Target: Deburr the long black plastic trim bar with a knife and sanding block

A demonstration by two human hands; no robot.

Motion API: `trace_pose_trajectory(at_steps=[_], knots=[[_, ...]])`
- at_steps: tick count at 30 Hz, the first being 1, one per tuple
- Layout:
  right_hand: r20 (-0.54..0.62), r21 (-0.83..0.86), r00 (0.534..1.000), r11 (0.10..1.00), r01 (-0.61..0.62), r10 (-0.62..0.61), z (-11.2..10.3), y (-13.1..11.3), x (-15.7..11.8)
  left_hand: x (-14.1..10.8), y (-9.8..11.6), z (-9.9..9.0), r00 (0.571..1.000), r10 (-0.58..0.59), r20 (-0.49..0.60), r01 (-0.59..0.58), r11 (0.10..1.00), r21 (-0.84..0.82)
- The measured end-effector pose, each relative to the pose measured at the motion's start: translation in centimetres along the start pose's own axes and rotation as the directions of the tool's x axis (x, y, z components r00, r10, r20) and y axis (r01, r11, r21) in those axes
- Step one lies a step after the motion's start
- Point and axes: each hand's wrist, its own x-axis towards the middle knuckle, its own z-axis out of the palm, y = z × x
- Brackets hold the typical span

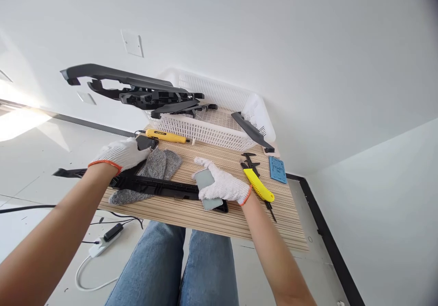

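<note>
A long black plastic trim piece [164, 188] lies along the near side of the wooden board, partly on a grey knitted glove [159, 165]. My right hand [222, 185], in a white knit glove with an orange cuff, grips a flat grey-green rectangular pad [204, 179] over the trim's right end. The thumb is spread away from the other fingers. My left hand [121, 154], gloved the same way, is curled at the board's left edge, beside a dark flat piece [147, 142]. What its fingers close on is partly hidden. A yellow electric screwdriver [166, 136] lies just beyond.
Behind stands a white plastic basket [219, 130] with several black trim pieces [153, 96] sticking out to the left. On the right lie a yellow-handled cutter [259, 185], a black caliper [251, 162] and a blue plate [278, 169]. A power strip [102, 244] and cables lie on the floor.
</note>
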Motion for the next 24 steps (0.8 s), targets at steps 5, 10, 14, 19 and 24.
trace_pose_trajectory(at_steps=[5, 10, 14, 19, 24], knots=[[0.027, 0.090, 0.999, 0.996, -0.021, 0.019, 0.0, -0.3, -0.2, -0.4, 0.9, -0.6, 0.998, -0.009, 0.064, -0.011, 0.951, 0.308], [0.064, 0.228, 0.998, 0.974, -0.017, 0.002, 0.2, 0.4, 0.1, -0.9, 1.2, -0.8, 0.996, 0.019, 0.082, -0.045, 0.943, 0.330], [0.083, 0.290, 0.997, 0.957, -0.023, -0.001, 0.2, 1.0, 0.5, -1.6, 1.6, -2.2, 0.995, 0.003, 0.104, -0.039, 0.938, 0.345], [0.118, 0.290, 0.993, 0.957, -0.025, -0.010, 0.1, 0.9, 0.5, -2.5, 2.2, -4.6, 0.968, 0.246, -0.047, -0.233, 0.955, 0.184], [0.094, 0.233, 0.996, 0.972, -0.026, 0.005, 0.0, 0.9, 0.4, -2.6, 2.5, -5.3, 0.907, 0.397, -0.144, -0.390, 0.918, 0.075]])
